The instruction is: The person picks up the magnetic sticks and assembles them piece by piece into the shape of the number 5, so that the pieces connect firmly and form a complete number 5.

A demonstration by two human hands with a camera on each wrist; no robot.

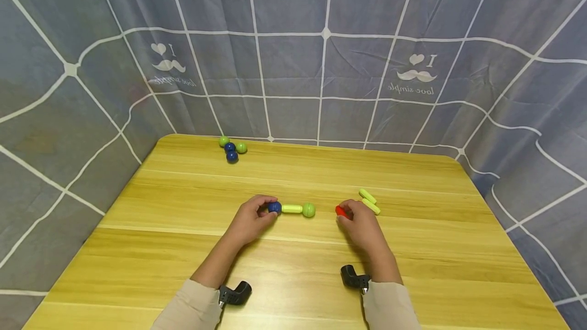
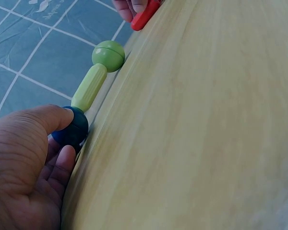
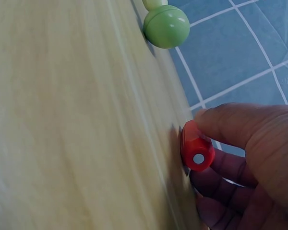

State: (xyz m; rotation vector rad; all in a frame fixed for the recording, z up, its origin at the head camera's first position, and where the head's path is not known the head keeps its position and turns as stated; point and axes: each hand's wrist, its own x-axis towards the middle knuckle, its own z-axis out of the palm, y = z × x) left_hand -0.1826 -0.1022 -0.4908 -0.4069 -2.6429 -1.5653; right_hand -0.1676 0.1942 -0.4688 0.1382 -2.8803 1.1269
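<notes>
Yellow wood-grain tabletop [image 1: 293, 279] supports a left-to-right line: dark blue ball [image 1: 275, 208], pale green ribbed stick [image 1: 292, 209], glossy light green ball [image 1: 309, 210]. My left hand [image 1: 249, 220] pinches the blue end; my right hand [image 1: 362, 223], nearer the green end, pinches a red faceted rod [image 3: 196, 141] across a gap, roughly aligned.

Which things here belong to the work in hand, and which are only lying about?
In use:
blue ball, in left hand
yellow-green rod
green ball
red rod, in right hand

Seemingly lying about:
two loose yellow-green rods
two green balls
two blue balls
</notes>
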